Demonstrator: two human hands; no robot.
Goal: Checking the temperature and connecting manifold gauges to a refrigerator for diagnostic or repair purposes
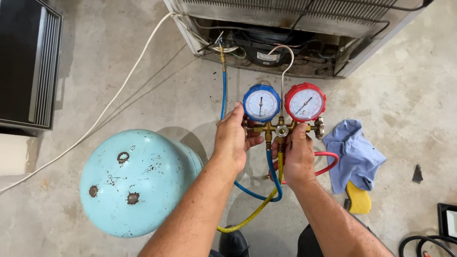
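Both hands are gripping one item — a brass manifold gauge set (pixel 282 128), held up above the concrete floor (pixel 432 95). Left hand (pixel 232 139) is closing its fingers round the left end of the brass body, below the blue-rimmed gauge (pixel 261 102). Right hand (pixel 298 157) is wrapping the body's middle and right part, under the red-rimmed gauge (pixel 305 102).

Blue hose (pixel 223 93) is running up to the open rear base of a refrigerator (pixel 280 18) at the floor's far edge. Yellow hose (pixel 254 212) and red hose (pixel 328 164) are hanging in loops beneath the hands. Pale blue gas cylinder (pixel 134 181) is lying on the floor just left of the left forearm. Blue cloth (pixel 357 155) is lying right of the hands — near, not touching.
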